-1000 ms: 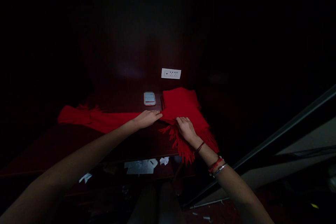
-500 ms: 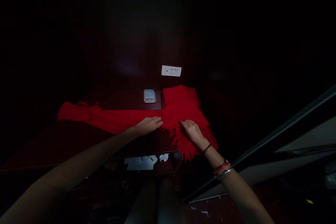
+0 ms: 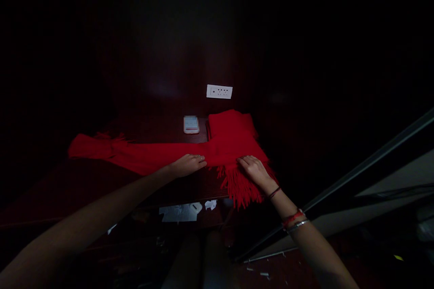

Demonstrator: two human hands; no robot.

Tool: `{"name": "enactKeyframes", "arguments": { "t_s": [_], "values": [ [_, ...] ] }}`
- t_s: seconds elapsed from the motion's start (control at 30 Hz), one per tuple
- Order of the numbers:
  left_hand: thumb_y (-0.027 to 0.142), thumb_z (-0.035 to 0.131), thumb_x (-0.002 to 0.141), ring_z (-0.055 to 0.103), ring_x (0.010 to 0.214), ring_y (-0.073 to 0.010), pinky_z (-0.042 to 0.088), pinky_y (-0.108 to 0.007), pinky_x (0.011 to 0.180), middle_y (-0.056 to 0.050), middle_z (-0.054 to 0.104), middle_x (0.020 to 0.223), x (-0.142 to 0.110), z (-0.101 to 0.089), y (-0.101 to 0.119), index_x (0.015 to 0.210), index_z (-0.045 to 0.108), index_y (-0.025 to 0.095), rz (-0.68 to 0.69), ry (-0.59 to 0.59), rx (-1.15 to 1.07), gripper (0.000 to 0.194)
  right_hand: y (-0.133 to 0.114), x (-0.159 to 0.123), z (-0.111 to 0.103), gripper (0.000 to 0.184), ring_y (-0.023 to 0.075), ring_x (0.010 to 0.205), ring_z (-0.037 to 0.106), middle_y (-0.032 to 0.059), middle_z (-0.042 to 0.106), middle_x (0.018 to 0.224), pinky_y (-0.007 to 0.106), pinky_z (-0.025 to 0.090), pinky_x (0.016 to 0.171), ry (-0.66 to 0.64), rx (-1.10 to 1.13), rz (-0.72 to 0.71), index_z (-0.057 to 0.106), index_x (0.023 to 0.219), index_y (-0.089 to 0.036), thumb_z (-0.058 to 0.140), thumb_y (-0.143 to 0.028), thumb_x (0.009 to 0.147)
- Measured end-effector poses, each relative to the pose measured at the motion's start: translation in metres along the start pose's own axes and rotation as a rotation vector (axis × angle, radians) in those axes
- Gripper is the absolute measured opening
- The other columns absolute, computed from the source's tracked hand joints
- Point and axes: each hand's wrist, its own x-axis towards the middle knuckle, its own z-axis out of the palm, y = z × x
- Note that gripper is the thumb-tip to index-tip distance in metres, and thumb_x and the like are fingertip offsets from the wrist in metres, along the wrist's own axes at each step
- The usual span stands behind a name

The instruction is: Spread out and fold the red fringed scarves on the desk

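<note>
A long red scarf (image 3: 230, 137) with fringed ends lies across a dark wooden surface. Its right part is folded into a thick pile, and fringe hangs toward me over the front edge. A narrow strip runs off to the left. My left hand (image 3: 188, 165) grips the near edge of that strip, fingers pressed together and thumb hidden. On the folded part, just above the fringe, my right hand (image 3: 253, 170) has its fingers curled onto the cloth, closed on it. The undersides of both hands are out of sight.
Behind the scarf lies a phone-like thing with a lit, blurred screen (image 3: 191, 125). A white socket plate (image 3: 219, 91) is on the dark wall. Below the surface are a pale sheet (image 3: 178, 212) and crumpled paper (image 3: 210, 205). A slanted dark edge (image 3: 359, 171) crosses at right.
My right hand has slid a little to the right along the scarf, widening the gap between my hands. The scarf's left end sits slightly farther left in view.
</note>
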Motion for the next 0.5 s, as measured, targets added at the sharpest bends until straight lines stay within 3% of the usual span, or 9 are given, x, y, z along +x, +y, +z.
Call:
{"name": "enactKeyframes", "arguments": {
  "t_s": [0.3,0.5],
  "values": [
    [0.007,0.037,0.08,0.054,0.092,-0.0174,0.04,-0.025,0.071,-0.007,0.055,0.104,-0.003,0.013,-0.011,0.099,0.05,0.018,-0.042,-0.073,-0.056,0.026,0.01,-0.01,0.006,0.029,0.0179,0.091,0.054,0.0107,0.059,0.1,0.03,0.041,0.081,0.02,0.027,-0.011,0.052,0.105,-0.011,0.043,-0.007,0.078],
    [0.006,0.039,0.079,0.056,0.081,-0.0142,0.038,-0.022,0.067,-0.005,0.06,0.091,-0.008,0.016,-0.012,0.095,0.052,0.017,-0.085,-0.057,-0.133,0.023,0.021,-0.015,0.004,0.025,0.0184,0.087,0.054,0.0093,0.06,0.097,0.031,0.042,0.078,0.019,-0.001,0.01,0.054,0.101,-0.013,0.044,-0.008,0.078]
  ]
}}
